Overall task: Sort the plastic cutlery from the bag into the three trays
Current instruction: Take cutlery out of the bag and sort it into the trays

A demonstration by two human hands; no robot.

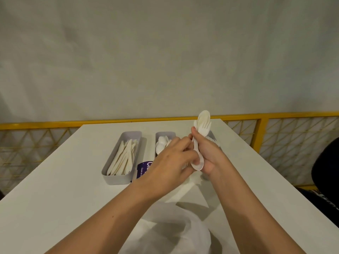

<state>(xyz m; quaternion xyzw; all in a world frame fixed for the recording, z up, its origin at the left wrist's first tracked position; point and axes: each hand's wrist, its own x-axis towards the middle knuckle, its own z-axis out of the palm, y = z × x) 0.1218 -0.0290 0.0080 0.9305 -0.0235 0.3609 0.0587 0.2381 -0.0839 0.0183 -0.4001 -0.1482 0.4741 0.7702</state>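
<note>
My right hand (207,153) grips a bunch of white plastic cutlery (202,123) upright above the table, with a spoon bowl and fork tines sticking out on top. My left hand (170,158) meets it from the left, its fingers pinching one spoon (197,165) low in the bunch. Three grey trays stand behind the hands: the left tray (117,178) holds several knives, the middle tray (165,134) holds spoons, and the right tray (212,136) is mostly hidden, with fork tines showing. A translucent plastic bag (174,230) lies at the near edge.
A purple printed label (144,168) lies between the left and middle trays. The white table (64,189) ends at a yellow mesh railing (275,136) along the back and sides. A dark-clothed person (326,180) sits at the right edge.
</note>
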